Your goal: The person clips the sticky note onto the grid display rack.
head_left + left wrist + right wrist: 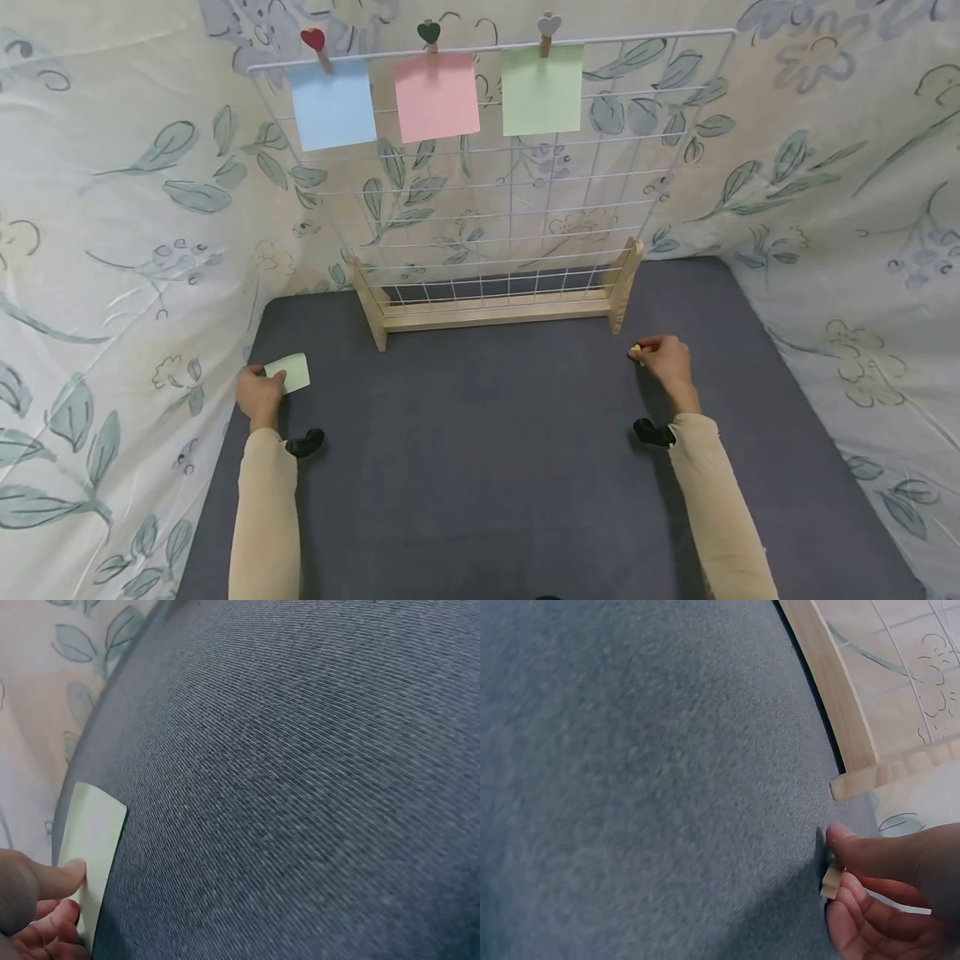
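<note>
At the table's left side, my left hand [260, 398] pinches a pale yellow-green paper note [294, 372] between thumb and fingers. The left wrist view shows the thumb flat on the note [94, 832]. On the right, near the foot of the rack, my right hand [667, 363] holds a small wooden clothespin [832, 880] by thumb and fingertips; a yellow bit of it [636, 347] shows in the head view. A white wire grid rack [555, 208] on a wooden base [495, 314] stands at the back. Blue [333, 104], pink [437, 97] and green [542, 92] notes hang from its top bar.
Clothespins with a red heart [312, 39], a dark green heart [429, 33] and a white heart [549, 25] clip the hanging notes. A dark grey cloth [480, 467] covers the table. Floral curtains [112, 250] surround it at the back and sides.
</note>
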Tool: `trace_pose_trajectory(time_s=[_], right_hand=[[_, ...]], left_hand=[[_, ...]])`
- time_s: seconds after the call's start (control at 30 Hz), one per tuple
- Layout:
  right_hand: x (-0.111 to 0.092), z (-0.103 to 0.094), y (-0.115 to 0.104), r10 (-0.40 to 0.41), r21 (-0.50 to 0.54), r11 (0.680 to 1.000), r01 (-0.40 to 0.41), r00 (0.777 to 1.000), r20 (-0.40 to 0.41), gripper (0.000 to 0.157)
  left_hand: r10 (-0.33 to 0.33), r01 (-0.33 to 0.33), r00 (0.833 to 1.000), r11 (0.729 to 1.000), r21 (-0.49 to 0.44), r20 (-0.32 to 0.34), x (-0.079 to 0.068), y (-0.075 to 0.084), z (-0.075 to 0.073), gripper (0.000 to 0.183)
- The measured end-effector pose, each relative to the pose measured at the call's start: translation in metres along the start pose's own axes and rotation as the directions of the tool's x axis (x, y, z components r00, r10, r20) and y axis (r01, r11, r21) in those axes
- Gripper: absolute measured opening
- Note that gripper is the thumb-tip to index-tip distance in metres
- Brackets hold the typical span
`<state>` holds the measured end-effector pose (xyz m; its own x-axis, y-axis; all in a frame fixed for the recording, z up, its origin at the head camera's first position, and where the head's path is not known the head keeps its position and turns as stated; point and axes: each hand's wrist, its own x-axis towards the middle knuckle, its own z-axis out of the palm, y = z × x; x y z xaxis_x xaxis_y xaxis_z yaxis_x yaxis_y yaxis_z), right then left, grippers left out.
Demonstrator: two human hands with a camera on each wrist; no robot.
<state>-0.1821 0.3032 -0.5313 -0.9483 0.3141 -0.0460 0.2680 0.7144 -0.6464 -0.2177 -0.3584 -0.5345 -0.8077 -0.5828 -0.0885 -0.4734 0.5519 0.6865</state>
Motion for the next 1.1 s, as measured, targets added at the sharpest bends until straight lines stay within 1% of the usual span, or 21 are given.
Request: trace_pose_trajectory(time_s=[0.03,0.1,0.17,0.27,0.33,0.37,0.47,0.53,0.7,0.83,0.9,0.97,1.03,1.1], right_hand=[[0.000,0.000,0.000,0.002,-0.002,1.000,-0.002,1.000,0.002,0.030],[0.001,0.000,0.001,0.008,-0.012,1.000,-0.008,1.000,-0.002,0.031],[0.001,-0.001,0.002,0.008,-0.020,1.000,-0.008,1.000,-0.003,0.031],[-0.001,-0.002,0.001,0.000,-0.034,0.999,0.000,1.000,0.007,0.031],[-0.003,-0.002,0.000,-0.005,-0.033,0.999,0.005,1.000,0.026,0.032],[-0.004,-0.002,0.000,-0.007,-0.029,1.000,0.008,0.999,0.041,0.032],[-0.007,-0.001,0.000,-0.016,-0.011,1.000,0.017,0.997,0.076,0.032],[-0.009,0.000,0.001,-0.028,0.003,1.000,0.027,0.996,0.081,0.030],[-0.015,0.000,0.003,-0.081,0.014,0.997,0.081,0.996,0.032,0.025],[-0.017,-0.001,0.003,-0.103,0.041,0.994,0.102,0.995,0.013,0.024],[-0.018,-0.002,0.003,-0.103,0.058,0.993,0.103,0.995,0.003,0.024],[-0.019,-0.003,0.002,-0.099,0.072,0.992,0.099,0.995,-0.005,0.024],[-0.019,-0.004,0.002,-0.097,0.082,0.992,0.097,0.995,-0.009,0.025],[-0.020,-0.004,0.002,-0.090,0.089,0.992,0.090,0.996,-0.010,0.025]], left_hand=[[-0.010,0.009,1.000,1.000,-0.016,-0.013,-0.001,0.000,-0.001,0.051],[-0.022,0.021,1.000,1.000,-0.019,-0.020,-0.001,-0.002,-0.002,0.051],[-0.015,0.015,1.000,1.000,0.016,0.006,0.000,-0.003,-0.004,0.052],[0.006,-0.010,0.998,0.998,0.066,0.068,0.001,-0.006,-0.007,0.054],[0.025,-0.032,0.995,0.997,0.075,0.095,0.000,-0.009,-0.008,0.052],[0.035,-0.042,0.995,0.997,0.069,0.098,0.000,-0.010,-0.009,0.051],[0.054,-0.058,0.995,0.997,0.044,0.081,-0.004,-0.014,-0.010,0.045],[0.071,-0.073,0.995,0.997,0.023,0.064,-0.006,-0.016,-0.011,0.041],[0.114,-0.114,0.992,0.993,0.005,0.048,-0.010,-0.016,-0.012,0.029],[0.121,-0.121,0.991,0.993,0.007,0.061,-0.012,-0.015,-0.014,0.025],[0.133,-0.132,0.987,0.991,-0.013,0.087,-0.012,-0.015,-0.016,0.026],[0.150,-0.144,0.980,0.988,-0.057,0.129,-0.012,-0.014,-0.019,0.027],[0.170,-0.151,0.968,0.982,-0.112,0.186,-0.012,-0.013,-0.021,0.028],[0.186,-0.148,0.952,0.975,-0.165,0.245,-0.014,-0.011,-0.024,0.030]])
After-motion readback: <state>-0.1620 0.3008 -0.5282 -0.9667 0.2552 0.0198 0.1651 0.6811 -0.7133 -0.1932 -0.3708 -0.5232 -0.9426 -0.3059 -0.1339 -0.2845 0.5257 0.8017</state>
